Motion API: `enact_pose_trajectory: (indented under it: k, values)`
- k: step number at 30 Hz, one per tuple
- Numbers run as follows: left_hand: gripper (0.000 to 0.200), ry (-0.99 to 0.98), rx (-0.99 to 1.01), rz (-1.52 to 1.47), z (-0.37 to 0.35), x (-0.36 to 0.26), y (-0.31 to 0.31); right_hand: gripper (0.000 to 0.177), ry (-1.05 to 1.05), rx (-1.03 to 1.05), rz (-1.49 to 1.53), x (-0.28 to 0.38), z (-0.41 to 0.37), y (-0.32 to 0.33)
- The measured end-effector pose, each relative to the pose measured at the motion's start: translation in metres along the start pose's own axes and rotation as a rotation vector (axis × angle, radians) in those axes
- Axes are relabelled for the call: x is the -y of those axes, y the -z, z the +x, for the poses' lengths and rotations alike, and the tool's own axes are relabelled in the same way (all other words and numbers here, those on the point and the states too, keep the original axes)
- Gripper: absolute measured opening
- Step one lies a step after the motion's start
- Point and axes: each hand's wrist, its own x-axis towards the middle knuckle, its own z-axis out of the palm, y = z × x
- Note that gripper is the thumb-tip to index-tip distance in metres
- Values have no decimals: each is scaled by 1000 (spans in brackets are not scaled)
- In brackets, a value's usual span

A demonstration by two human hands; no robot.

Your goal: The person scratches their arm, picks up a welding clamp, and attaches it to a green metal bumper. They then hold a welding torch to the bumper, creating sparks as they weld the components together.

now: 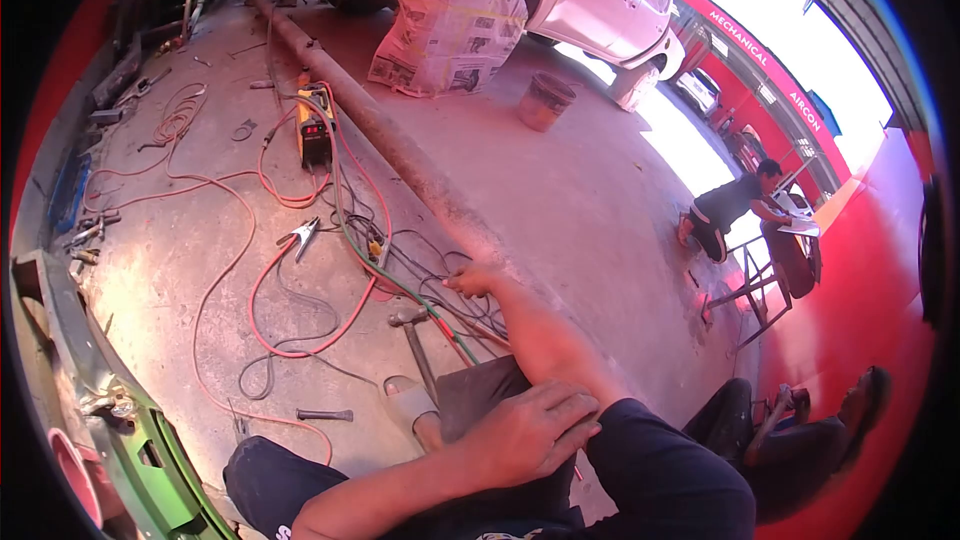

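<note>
My left hand [545,430] lies across the front of my body against my right arm. Its fingers are bent and pressed together, and whatever may be in them is hidden. My right hand [470,281] reaches out over the floor beside a rusty pipe [385,135], small in view, with its fingers apart. Near it run tangled dark cables [425,265] and a green cable [400,285]. A hammer [414,335] stands head up close to my sandalled foot [410,405]. Beyond lie a metal clamp [301,236] and a yellow-black machine [314,130] with a red display.
A dark bar [325,415] and an orange hose [215,310] lie on the floor. A green panel [165,470] stands at left. Ahead are a bucket [546,102], a paper-covered wheel [455,30] and a white vehicle [600,0]. Two other people [735,205] are at right.
</note>
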Motion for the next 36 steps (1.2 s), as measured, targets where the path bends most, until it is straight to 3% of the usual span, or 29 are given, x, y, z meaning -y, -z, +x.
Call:
enact_pose_trajectory:
  k: [3, 10, 17, 22, 27, 34, 36]
  values:
    - [26, -96, -86, 155, 2, 15, 1, 60, -14, 0, -35, 6, -6, 0]
    - [31, -154, 117, -163, -7, -14, 4, 55, 101, -56, 4, 13, -1, -6]
    - [34, -53, 13, 23, 1, 1, 6, 61, 54, -24, -208, 16, 14, -11]
    - [29, 4, -14, 176, 7, 10, 9, 64, 176, -92, -295, 16, 6, -15]
    - [30, -25, 23, 145, 6, 5, 10, 54, 179, -31, -384, 23, 11, -13]
    - [32, -115, 139, -43, 6, -13, 10, 55, 194, -88, -330, 18, 25, -21]
    - [34, -96, 94, 14, 6, -6, 8, 55, 184, -89, -326, 17, 22, -20]
